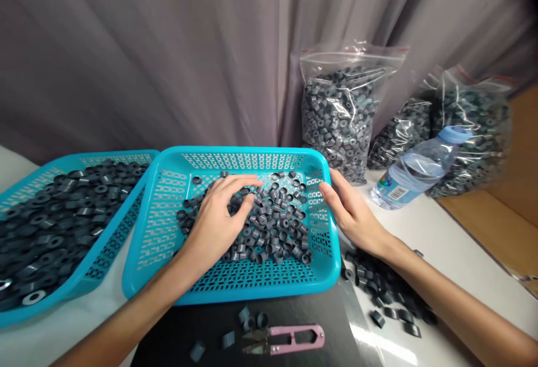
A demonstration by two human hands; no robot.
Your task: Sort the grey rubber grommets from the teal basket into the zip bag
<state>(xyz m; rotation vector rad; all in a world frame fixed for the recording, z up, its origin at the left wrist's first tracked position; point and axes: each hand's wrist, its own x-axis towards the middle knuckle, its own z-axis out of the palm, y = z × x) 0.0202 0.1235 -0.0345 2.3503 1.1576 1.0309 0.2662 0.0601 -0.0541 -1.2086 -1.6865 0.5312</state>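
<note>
A turquoise plastic basket [235, 286] holds many small dark grey ring-shaped plastic pieces [273, 232]. My left hand [225, 204] reaches inside it, palm down over the pieces, its fingers stretched out and the thumb apart. The fingertips touch or hover just above the pieces; which of these I cannot tell. At the basket's right side, my right hand [353, 210] grips the rim, thumb over the edge and fingers on the outside.
Left stands another turquoise basket [121, 230] full of grey pieces [54, 227]. Pink thread snips [290, 339] and several loose pieces lie on a black mat [168, 339] in front. More pieces [389, 291] lie under my right forearm. Behind are filled zip bags [340, 115] and a water bottle [420, 171].
</note>
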